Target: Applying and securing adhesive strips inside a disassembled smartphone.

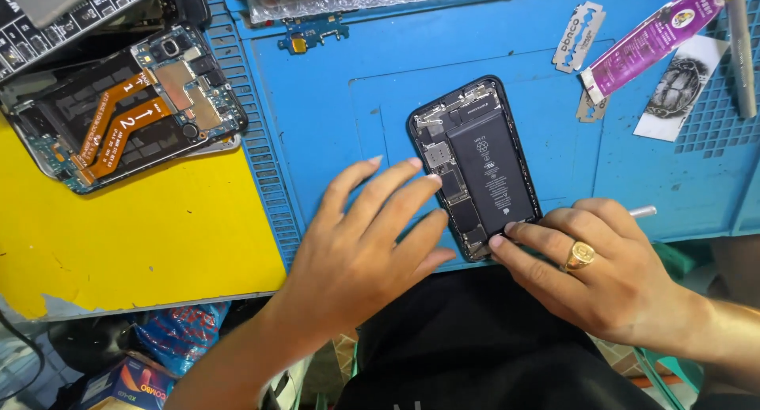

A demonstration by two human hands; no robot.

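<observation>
The left hand (360, 248) lay flat, palm down, fingers spread and extended. The right hand (590, 267), ring on one finger, curled inward, fingertips pointing toward the left hand.

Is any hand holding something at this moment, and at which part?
The right hand pinches the opened phone at its lower corner. The left hand only rests its fingertips on the phone's left edge, no grip.

Opened black smartphone (477, 166) with exposed dark battery, lying tilted on blue silicone work mat (332, 109). Left hand (360, 256) spread flat, fingers (412, 190) touching its left edge; right hand (602, 267), gold ring on, pressing its lower right corner. Second opened phone with orange flex cables (127, 109) well apart, over yellow table (119, 236). Razor blade (579, 36) and purple tube (653, 39) near top right.
</observation>
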